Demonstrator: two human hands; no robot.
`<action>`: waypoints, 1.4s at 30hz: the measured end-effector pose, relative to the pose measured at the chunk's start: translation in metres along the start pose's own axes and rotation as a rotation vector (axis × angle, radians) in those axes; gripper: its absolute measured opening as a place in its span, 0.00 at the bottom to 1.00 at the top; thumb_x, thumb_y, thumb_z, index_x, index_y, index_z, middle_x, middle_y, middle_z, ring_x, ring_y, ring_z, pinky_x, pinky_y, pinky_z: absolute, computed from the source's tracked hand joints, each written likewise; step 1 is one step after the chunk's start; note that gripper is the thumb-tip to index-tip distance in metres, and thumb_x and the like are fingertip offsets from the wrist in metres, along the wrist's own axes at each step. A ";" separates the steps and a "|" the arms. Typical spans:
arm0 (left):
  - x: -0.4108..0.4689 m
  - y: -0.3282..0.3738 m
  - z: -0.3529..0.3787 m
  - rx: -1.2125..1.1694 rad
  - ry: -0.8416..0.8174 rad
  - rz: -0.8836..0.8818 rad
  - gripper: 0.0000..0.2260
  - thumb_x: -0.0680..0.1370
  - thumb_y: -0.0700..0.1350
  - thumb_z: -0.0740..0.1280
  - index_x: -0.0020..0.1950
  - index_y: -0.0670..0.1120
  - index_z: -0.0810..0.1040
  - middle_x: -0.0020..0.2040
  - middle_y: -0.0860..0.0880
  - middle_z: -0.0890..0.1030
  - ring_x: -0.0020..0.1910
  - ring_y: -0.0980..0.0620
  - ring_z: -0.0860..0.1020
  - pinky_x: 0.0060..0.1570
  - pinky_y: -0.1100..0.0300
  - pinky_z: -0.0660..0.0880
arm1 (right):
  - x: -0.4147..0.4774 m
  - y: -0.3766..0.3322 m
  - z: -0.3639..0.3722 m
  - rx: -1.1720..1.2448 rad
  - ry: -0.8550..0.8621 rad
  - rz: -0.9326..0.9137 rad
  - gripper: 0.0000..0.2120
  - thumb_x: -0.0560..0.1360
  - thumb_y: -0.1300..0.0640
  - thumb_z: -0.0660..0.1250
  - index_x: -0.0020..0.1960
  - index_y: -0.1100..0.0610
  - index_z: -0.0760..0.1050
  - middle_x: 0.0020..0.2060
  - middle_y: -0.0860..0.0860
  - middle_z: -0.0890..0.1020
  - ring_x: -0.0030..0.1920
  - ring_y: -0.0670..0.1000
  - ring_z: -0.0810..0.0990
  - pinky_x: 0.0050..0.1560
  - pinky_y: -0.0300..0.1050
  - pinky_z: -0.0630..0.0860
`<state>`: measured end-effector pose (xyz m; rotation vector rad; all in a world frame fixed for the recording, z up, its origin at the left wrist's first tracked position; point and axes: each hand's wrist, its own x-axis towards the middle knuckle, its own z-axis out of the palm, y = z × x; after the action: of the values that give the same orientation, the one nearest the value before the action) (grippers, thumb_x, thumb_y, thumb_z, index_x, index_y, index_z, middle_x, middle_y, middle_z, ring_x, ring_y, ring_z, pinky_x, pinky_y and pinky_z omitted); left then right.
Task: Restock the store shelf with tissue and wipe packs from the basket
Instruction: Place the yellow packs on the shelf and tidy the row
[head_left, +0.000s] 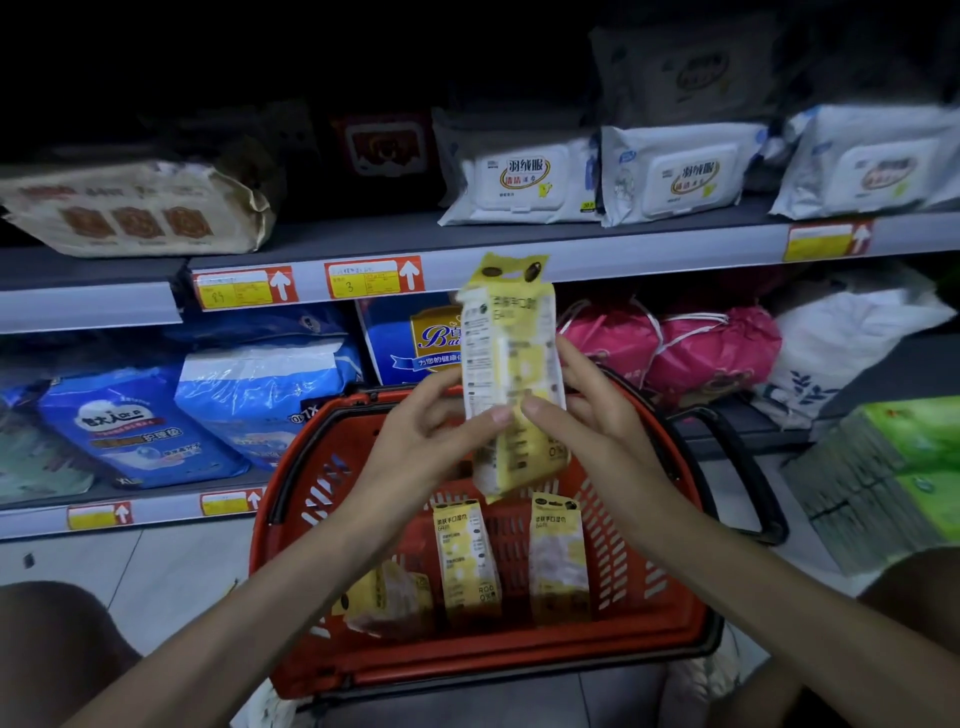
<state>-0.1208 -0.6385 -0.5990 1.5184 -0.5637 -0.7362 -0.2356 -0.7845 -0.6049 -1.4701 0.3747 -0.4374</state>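
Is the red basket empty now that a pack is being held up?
No, the red basket holds three more yellow packs below the one gripped by the left hand and right hand.

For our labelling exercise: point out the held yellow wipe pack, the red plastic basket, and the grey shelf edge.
Held yellow wipe pack (511, 364), head view, its middle.
Red plastic basket (467, 670), head view, near rim.
Grey shelf edge (649, 262), head view, front strip.

A bare stretch of upper shelf (358, 234) lies open between brown pack (140, 213) and white wipe packs (519, 176).
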 end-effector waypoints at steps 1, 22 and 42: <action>0.000 -0.002 -0.001 -0.002 0.020 -0.006 0.23 0.76 0.46 0.75 0.69 0.53 0.76 0.58 0.49 0.87 0.56 0.50 0.86 0.58 0.48 0.83 | -0.002 0.000 -0.001 -0.040 0.005 -0.004 0.30 0.80 0.58 0.71 0.79 0.44 0.66 0.67 0.44 0.80 0.66 0.46 0.80 0.59 0.46 0.81; -0.007 0.095 0.005 -0.099 0.076 0.173 0.23 0.75 0.34 0.75 0.68 0.50 0.77 0.54 0.47 0.88 0.52 0.48 0.86 0.47 0.53 0.82 | -0.026 -0.097 -0.002 -0.385 0.098 -0.304 0.30 0.77 0.49 0.74 0.75 0.33 0.67 0.60 0.36 0.79 0.59 0.39 0.79 0.54 0.39 0.79; 0.076 0.307 0.045 0.399 0.304 0.698 0.13 0.81 0.49 0.68 0.65 0.59 0.80 0.50 0.62 0.86 0.47 0.66 0.82 0.45 0.61 0.80 | 0.115 -0.283 -0.024 -0.237 0.329 -0.631 0.32 0.75 0.63 0.76 0.75 0.46 0.71 0.59 0.44 0.84 0.58 0.43 0.83 0.55 0.42 0.83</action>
<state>-0.0786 -0.7507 -0.3028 1.6034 -0.9712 0.1540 -0.1635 -0.8763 -0.3221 -1.7405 0.2165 -1.1816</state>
